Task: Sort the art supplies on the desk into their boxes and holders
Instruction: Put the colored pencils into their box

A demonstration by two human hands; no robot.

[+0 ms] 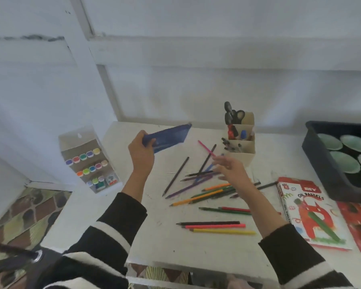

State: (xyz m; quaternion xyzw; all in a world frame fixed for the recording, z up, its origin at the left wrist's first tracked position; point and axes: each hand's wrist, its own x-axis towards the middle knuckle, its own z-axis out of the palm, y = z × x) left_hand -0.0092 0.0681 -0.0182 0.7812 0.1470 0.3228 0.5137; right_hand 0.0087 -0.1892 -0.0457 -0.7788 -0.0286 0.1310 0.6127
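Note:
My left hand (141, 155) grips one end of a blue pencil pouch (169, 137) and holds it up over the back left of the white desk (158, 243). My right hand (231, 170), blurred, hovers over the pile of coloured pencils (206, 192) and pinches a pink pencil (205, 147) at its fingertips, tip pointing up and left toward the pouch. Several more pencils lie scattered across the desk's middle. Three of them, black, pink and yellow (217, 227), lie side by side near the front.
A cardboard holder (241, 142) with scissors (232, 115) and pens stands at the back. An oil pastels box (313, 213) and a red tin (356, 224) lie at the right. Behind them is a dark tray (329, 163) of green dishes. A paint set (90, 161) leans at the left edge.

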